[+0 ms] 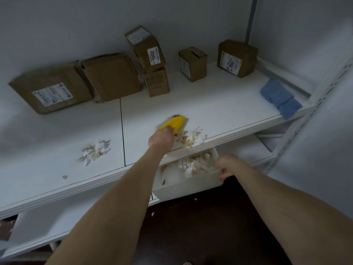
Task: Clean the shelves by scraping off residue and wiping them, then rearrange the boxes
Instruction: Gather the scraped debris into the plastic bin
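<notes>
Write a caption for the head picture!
Left hand brushes paper scraps off white shelf with yellow plastic brush; right hand holds white plastic bin below.

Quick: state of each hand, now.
Left hand: closed, gripping the yellow brush.
Right hand: closed, gripping the rim of the white bin.

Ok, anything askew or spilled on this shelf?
Yes. The tall brown cardboard box labelled 1002 sits tilted atop a smaller brown box. A few white scraps lie on the dark floor, outside the white plastic bin.
</notes>
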`<state>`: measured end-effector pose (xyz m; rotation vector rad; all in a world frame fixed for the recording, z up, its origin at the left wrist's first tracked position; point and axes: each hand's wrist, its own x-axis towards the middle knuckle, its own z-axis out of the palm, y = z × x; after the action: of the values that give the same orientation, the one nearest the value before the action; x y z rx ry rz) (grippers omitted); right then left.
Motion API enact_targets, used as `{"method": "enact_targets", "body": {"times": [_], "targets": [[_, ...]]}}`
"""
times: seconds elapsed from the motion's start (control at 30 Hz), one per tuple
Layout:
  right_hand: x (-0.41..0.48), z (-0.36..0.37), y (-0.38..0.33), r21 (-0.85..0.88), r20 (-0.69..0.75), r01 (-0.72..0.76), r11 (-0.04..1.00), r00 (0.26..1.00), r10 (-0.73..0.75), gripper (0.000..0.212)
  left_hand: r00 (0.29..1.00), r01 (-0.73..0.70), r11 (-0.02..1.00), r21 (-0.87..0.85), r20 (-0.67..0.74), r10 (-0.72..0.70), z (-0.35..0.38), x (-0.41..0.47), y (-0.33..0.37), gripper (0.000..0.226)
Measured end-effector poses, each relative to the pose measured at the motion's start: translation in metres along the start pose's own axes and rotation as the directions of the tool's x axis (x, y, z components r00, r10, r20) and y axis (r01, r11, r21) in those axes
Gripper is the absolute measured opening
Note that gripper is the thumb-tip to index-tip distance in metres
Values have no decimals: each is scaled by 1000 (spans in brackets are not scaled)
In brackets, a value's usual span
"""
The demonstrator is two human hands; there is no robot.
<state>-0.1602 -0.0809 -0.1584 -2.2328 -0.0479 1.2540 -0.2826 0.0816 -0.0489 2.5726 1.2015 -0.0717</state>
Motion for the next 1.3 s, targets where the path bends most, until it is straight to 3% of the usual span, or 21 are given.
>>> {"method": "enact_targets", "body": {"times": [0.17,0.37,0.5,0.63,0.93,1.03,1.1,1.2,1.3], "targets": [[-5,0,-4,-28,20,-18,999,1000,18,33,982,-179,982,63,64,175,8,-29,18,35],[-21,1,-11,-63,-33,-8,998,999,6,15,942,-329,944,-11,57,330,3,-35,14,36],[-23,0,-6,-65,-22,15,998,1000,-16,27,974,-191,981,-30,-127,186,-10,-18,5,36],[-25,-6,-1,-17,6,22,1000,1000,-22,29,997,26,1000,-10,-73,-27,-12,3,-4,36],[-19,-14,5,-39,18,21,999,1000,-20,31,960,-229,968,-100,142,242,1,-24,28,41],[-21,-10,3,-57,-14,45,997,999,-46,31,937,-296,947,-126,153,314,-3,-37,35,41],[-25,-10,2,-55,-18,57,997,998,-58,30,951,-281,950,-138,91,295,-5,-36,33,40],[-32,-12,3,-38,-20,46,998,999,-46,30,988,-156,983,-98,-9,156,-2,-31,24,38],[-35,-13,3,-26,-16,32,999,999,-32,30,990,-130,990,-56,42,132,8,-34,26,39]]}}
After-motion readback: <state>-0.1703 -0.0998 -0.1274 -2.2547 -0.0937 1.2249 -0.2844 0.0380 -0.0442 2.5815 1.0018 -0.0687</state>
